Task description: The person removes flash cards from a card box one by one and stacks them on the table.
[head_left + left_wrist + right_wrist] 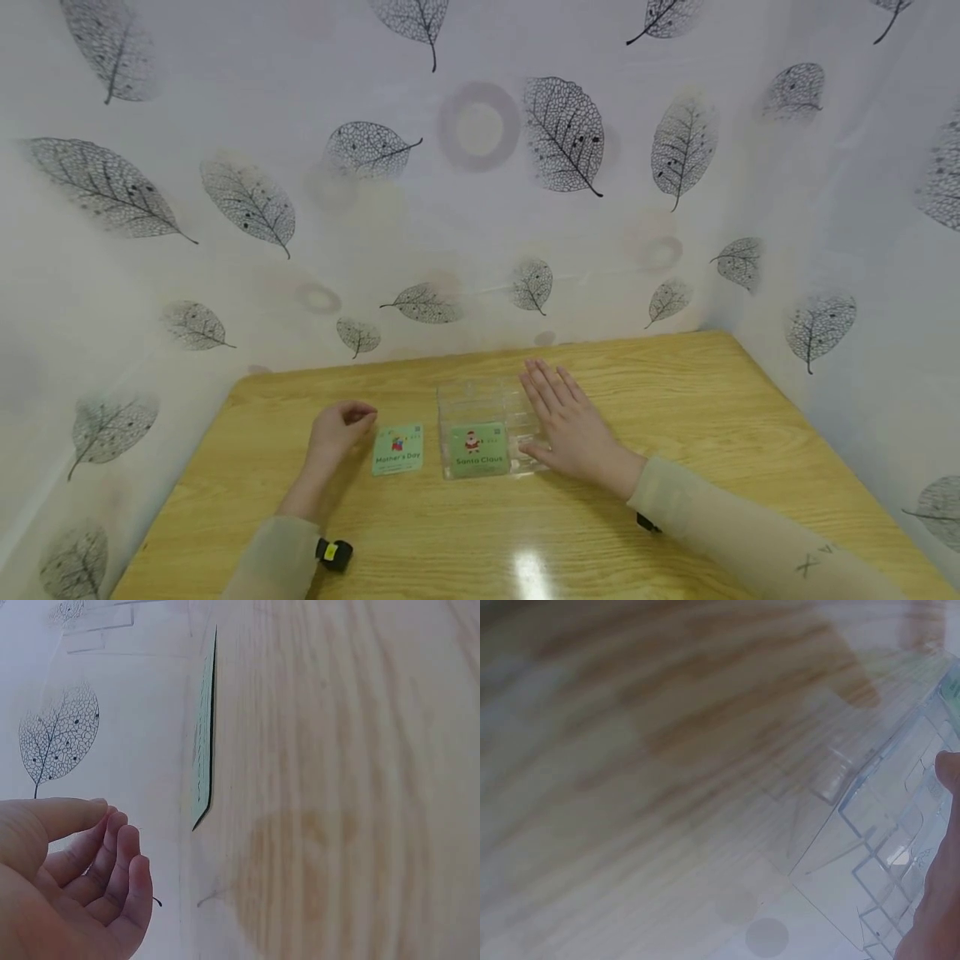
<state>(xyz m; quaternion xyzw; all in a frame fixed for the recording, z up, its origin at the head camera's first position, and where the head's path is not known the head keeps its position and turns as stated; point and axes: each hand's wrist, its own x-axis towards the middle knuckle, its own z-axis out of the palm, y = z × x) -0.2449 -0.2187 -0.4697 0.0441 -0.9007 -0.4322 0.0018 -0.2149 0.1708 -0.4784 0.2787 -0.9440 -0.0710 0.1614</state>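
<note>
A green card reading "Mother's Day" lies on the table; the left wrist view catches it nearly edge-on. Just left of its upper edge is my left hand, fingers loosely curled and thumb tip at the index fingertip. No object shows in that hand. Right of the card sits a clear plastic tray with a green "Santa Claus" card in its left compartment. My right hand rests with straight fingers over the tray's right side, hiding part of it. Its thumb overlaps the clear plastic.
The wooden table ends at a pale leaf-patterned cloth behind, which also hangs at both sides. A black wrist device sits at the left sleeve, and another shows under the right one.
</note>
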